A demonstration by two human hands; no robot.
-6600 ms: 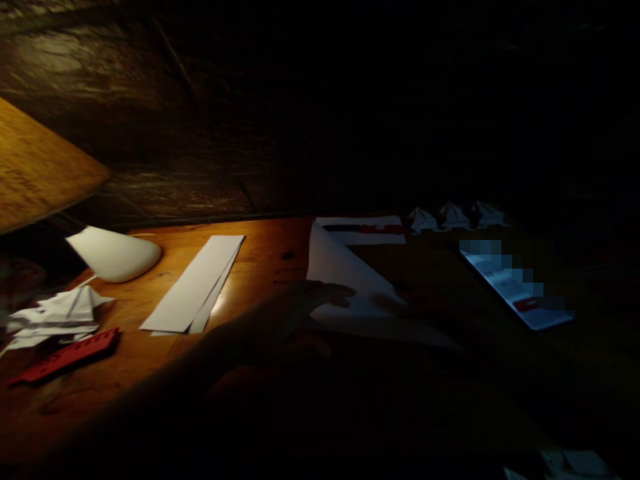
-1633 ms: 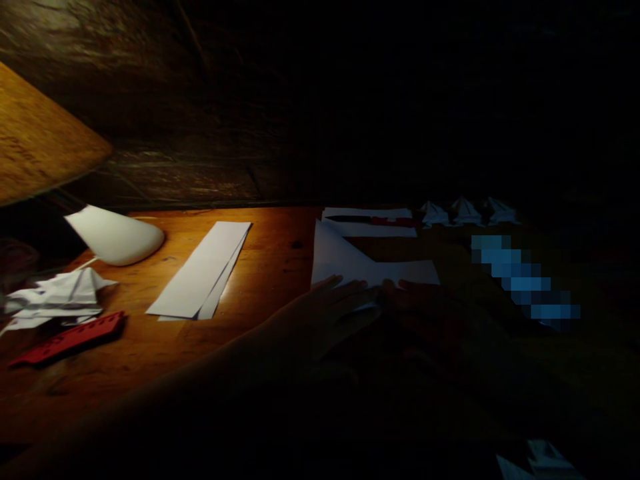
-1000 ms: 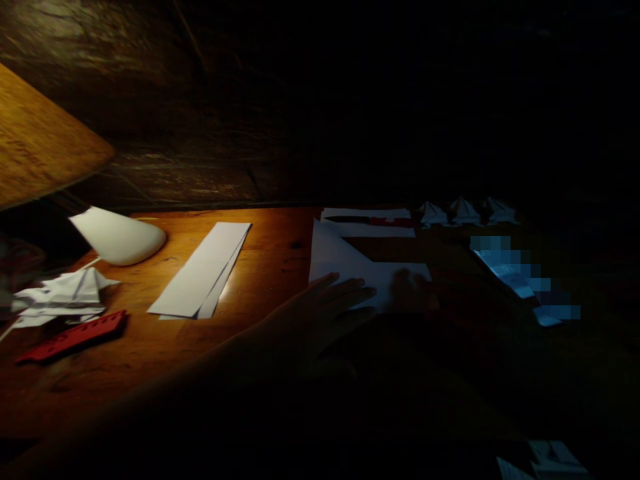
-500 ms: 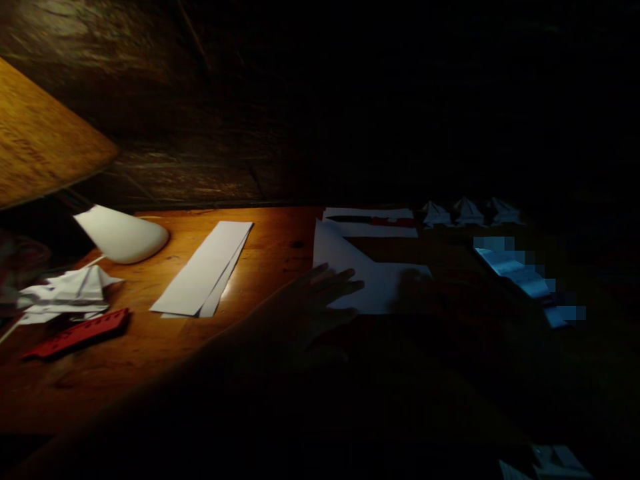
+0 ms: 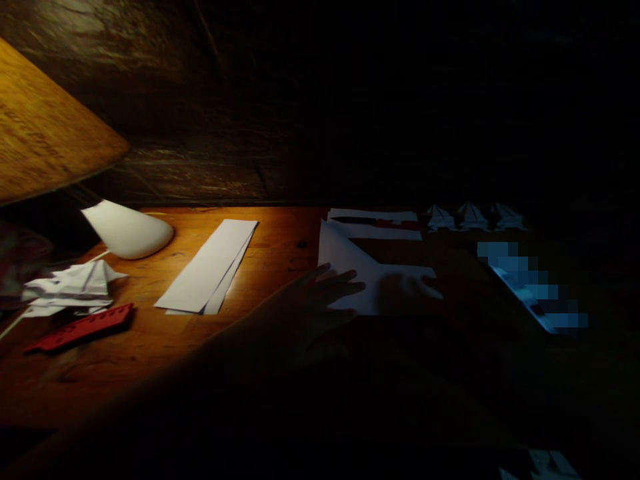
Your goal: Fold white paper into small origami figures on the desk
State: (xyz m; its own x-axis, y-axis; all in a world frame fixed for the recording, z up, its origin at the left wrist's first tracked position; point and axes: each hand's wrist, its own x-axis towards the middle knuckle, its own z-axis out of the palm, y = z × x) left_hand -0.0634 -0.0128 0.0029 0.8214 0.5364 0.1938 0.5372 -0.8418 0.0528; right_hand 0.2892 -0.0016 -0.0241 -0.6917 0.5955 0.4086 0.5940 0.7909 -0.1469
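My left hand [image 5: 337, 293] lies with its fingers spread over the left part of a white sheet of paper [image 5: 370, 267], in deep shadow. The sheet's upper left part rises in a slanted, pointed flap, and its right edge is slightly bent. A dark shadow falls across the sheet's right half. Beside that right edge, a dim reddish shape [image 5: 453, 285] seems to be my right hand; darkness hides its fingers. Behind the sheet, a knife with a red handle [image 5: 395, 224] rests on more white paper [image 5: 373, 233].
Left stands a lamp with a white base [image 5: 133, 233] and yellow shade [image 5: 55, 133]. Near it lie crumpled folded paper [image 5: 75, 287], a red perforated object [image 5: 83, 328] and paper strips [image 5: 207, 267]. Folded paper pieces [image 5: 470, 217] line the back right; a bluish glowing object [image 5: 525, 287] lies right.
The whole view has shifted slightly. My left hand stays on the sheet. The shadow on the sheet's right half has spread left, and the right edge now looks bent.
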